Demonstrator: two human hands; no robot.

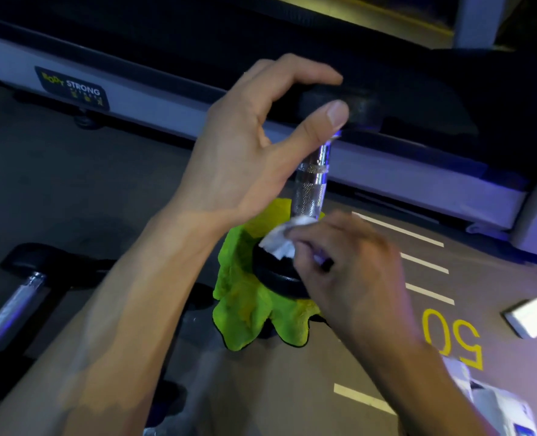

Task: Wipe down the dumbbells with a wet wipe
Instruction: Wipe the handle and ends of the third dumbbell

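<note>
A dumbbell (311, 184) stands upright on a green cloth (251, 306) on the floor (72, 184). The left hand (254, 143) grips its top head; the right hand (349, 265) pinches a wipe (279, 240) against the lower head.

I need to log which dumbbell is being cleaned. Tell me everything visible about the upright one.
The upright dumbbell stands on end on a green cloth. Its handle is shiny, knurled metal; both heads look like black rubber. The left hand grips the top head, and the right hand presses a white wipe onto the lower head.
</note>
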